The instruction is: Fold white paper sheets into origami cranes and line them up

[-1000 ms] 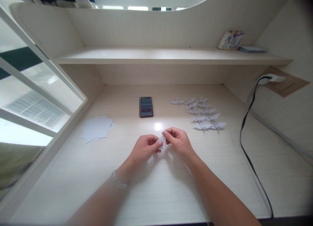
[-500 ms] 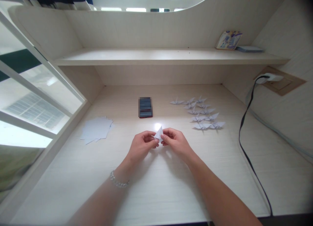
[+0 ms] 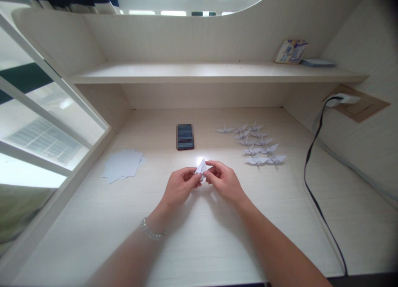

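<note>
A small folded piece of white paper, pointed at the top, is held up between both hands above the desk. My left hand pinches its lower left side between thumb and fingers. On the other side, my right hand grips the lower right edge, with its thumb on the front of the paper. The fingers hide part of the lower folds. Several finished white paper cranes stand in rows to the right, and a loose stack of white paper sheets lies to the left.
A dark, phone-like rectangle, blurred out, lies beyond the hands. A black cable runs from the wall socket down the desk's right side. The shelf above holds a colourful packet and a flat bluish item.
Both hands keep hold of the folded paper. Its tip has shifted slightly up and left, and the right fingers have moved a little on its edge.
</note>
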`<state>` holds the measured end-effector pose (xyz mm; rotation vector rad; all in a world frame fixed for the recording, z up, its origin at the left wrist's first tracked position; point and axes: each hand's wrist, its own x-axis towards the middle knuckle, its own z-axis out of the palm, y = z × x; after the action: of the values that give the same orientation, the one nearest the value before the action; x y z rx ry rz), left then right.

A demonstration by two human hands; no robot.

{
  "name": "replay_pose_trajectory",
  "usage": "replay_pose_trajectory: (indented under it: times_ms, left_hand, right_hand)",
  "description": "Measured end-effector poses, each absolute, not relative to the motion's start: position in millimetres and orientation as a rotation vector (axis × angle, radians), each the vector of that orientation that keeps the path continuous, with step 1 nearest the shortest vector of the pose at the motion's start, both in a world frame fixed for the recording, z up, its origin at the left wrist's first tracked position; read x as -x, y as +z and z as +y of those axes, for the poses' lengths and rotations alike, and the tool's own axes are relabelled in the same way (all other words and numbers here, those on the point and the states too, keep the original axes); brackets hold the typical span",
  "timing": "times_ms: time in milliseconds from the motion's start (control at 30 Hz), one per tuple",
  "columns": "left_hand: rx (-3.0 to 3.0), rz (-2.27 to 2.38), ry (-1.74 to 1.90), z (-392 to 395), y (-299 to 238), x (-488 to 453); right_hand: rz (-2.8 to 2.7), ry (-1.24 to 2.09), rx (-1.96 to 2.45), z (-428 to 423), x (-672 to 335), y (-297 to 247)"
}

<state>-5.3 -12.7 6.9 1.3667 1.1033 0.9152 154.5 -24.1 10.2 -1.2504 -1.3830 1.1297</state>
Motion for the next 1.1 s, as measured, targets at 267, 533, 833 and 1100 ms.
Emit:
replay_pose_trajectory:
  times_ms: [267,533,833,1100]
  left_hand:
    - [-1.447,1.121,0.874,-13.1,3.5,6.3]
    - [-1.464,1.121,0.872,-12.7,1.4,6.1]
    - [-1.487,1.161,0.949,-13.0,0.9,5.7]
    - [-1.480,1.228,1.018,-12.7,3.3,4.9]
  right_hand:
    - [-1.484,1.072,1.259,-25.2,-154.5,9.7]
    - [-1.546,0.998,1.317,-25.4,-154.5,11.6]
    - [-1.589,0.983,1.292,-26.1,-152.5,12.1]
    - [-1.574,0.999,1.309,-27.2,-149.9,11.5]
